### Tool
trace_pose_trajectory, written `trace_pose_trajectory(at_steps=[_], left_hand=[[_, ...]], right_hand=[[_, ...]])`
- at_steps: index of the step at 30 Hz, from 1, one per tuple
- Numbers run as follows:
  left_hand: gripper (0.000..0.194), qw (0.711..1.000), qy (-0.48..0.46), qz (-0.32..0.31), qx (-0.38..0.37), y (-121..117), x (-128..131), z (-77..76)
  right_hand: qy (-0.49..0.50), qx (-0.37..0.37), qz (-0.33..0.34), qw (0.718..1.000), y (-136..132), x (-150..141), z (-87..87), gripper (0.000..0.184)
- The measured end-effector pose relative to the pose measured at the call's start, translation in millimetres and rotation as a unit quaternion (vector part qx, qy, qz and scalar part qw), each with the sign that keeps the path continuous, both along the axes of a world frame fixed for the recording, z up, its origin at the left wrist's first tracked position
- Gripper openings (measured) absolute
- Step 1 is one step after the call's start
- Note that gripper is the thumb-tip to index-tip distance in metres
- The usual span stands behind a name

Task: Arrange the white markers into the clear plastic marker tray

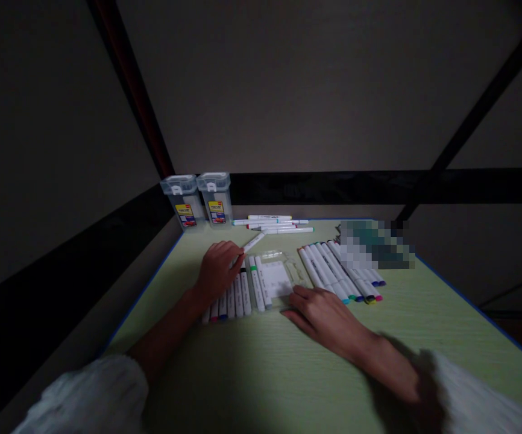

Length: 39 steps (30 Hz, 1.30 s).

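My left hand (216, 270) is closed round a white marker (254, 242) that points up and to the right. Under and beside that hand lies a row of several white markers (238, 296) with coloured ends. My right hand (322, 313) rests flat on the table with fingers stretched out, touching the near edge of a clear flat plastic case (278, 278). A second row of several markers (337, 271) with coloured caps lies to the right of the case.
The table (252, 374) has a pale green top with a blue edge. Two clear plastic boxes (200, 200) with labels stand at the back left. A few loose markers (276, 224) lie behind the case. A blurred patch (374, 244) sits at the back right.
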<state>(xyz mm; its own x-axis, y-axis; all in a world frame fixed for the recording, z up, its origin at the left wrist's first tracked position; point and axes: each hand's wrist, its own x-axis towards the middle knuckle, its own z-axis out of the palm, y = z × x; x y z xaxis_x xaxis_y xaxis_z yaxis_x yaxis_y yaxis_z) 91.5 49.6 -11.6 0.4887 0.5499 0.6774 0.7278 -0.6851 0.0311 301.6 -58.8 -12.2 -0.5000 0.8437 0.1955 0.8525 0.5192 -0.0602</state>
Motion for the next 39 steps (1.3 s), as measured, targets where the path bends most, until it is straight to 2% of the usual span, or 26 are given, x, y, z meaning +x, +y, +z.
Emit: trace_pose_trajectory(at_steps=[6, 13, 19, 24, 31, 34, 39], left_hand=[[0.01, 0.997, -0.001, -0.04, 0.069, -9.3, -3.7, 2.4], [0.004, 0.98, -0.005, -0.124, 0.156, -24.5, 5.7, 6.5], [0.005, 0.966, 0.0, -0.172, 0.194, -40.5, 14.0, 10.2], [0.009, 0.951, 0.001, -0.219, 0.22, -53.4, 21.3, 9.4], [0.008, 0.943, 0.023, -0.271, 0.194, -67.0, 29.1, 10.1], [0.012, 0.94, 0.053, -0.296, 0.16, -66.1, 29.4, 8.5], [0.014, 0.935, 0.039, -0.328, 0.132, -59.1, 27.7, -1.6]], right_hand=[[0.016, 0.009, -0.001, 1.0, 1.4, -1.7, -1.3, 0.023], [0.17, 0.056, 0.024, 0.984, -1.9, 0.2, -3.6, 0.019], [0.185, 0.072, 0.079, 0.977, -3.1, -2.8, -5.5, 0.044], [0.188, 0.07, 0.098, 0.975, -5.6, -6.8, -5.3, 0.052], [0.192, 0.057, 0.119, 0.973, -5.4, -6.2, -5.2, 0.046], [0.196, 0.063, 0.115, 0.972, -5.1, -4.6, -6.5, 0.042], [0.202, 0.071, 0.105, 0.971, -4.9, -1.8, -7.2, 0.04]])
